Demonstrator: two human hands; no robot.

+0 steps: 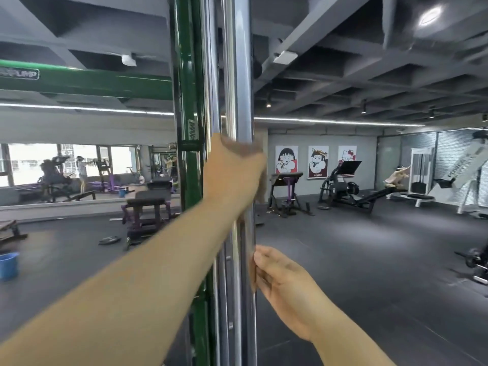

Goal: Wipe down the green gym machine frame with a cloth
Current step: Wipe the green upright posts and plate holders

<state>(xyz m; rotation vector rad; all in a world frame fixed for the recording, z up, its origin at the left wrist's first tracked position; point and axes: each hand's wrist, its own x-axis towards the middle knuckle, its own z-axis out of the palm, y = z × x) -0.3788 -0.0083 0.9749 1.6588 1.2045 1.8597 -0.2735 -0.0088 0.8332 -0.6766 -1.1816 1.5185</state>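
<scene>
Two hands on the shiny chrome upright pole (241, 88), beside the dark green painted steel frame post (184, 75).

Left hand (232, 173) wraps the pole, gripping a blurred grey cloth (244, 149); right hand (280, 283) touches it lower, finger state unclear.

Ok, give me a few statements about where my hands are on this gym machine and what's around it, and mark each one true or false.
1. The left hand is higher on the chrome pole than the right hand. True.
2. The right hand touches the green upright. False: it rests against the chrome pole.
3. A blue bucket stands on the floor at the left. True.
4. Two posters hang on the far wall. False: there are three.
</scene>
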